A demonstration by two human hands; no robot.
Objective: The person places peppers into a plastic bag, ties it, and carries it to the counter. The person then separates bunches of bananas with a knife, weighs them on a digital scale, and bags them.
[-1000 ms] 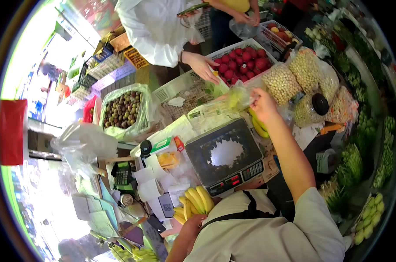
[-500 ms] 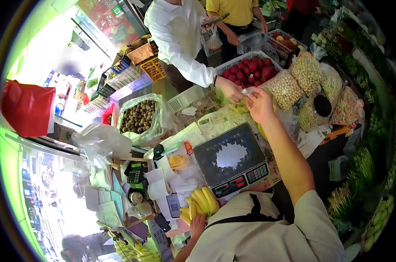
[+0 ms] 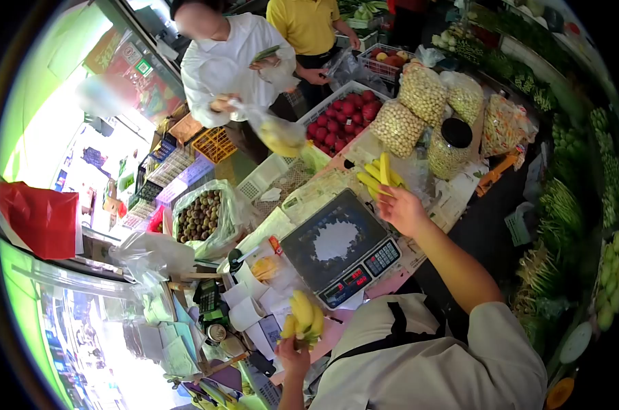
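Note:
My left hand [image 3: 293,357] is closed around the lower end of a bunch of yellow bananas [image 3: 302,316], at the near left corner of the scale. Beyond the scale's right side, my right hand [image 3: 403,210] has its fingers on a second bunch of bananas [image 3: 384,169], seemingly gripping it; the fingertips are partly hidden. Between the hands sits the digital scale [image 3: 333,239], its dark plate bearing a bright patch of light and its red display lit. Across the counter, a person in a white shirt [image 3: 237,51] holds a clear plastic bag [image 3: 276,130] with yellowish contents.
A crate of dark red fruit [image 3: 343,119] stands beyond the counter. Bags of pale round produce [image 3: 397,128] and a black-lidded jar [image 3: 457,133] stand on the right. Brown fruit fills a plastic-lined container [image 3: 199,215] on the left. A person in yellow [image 3: 302,27] stands behind.
My right hand has left the other person's hand and come back to the bananas. The white-shirted person has drawn back with the bag. My left hand has shifted with its bananas. The view has turned.

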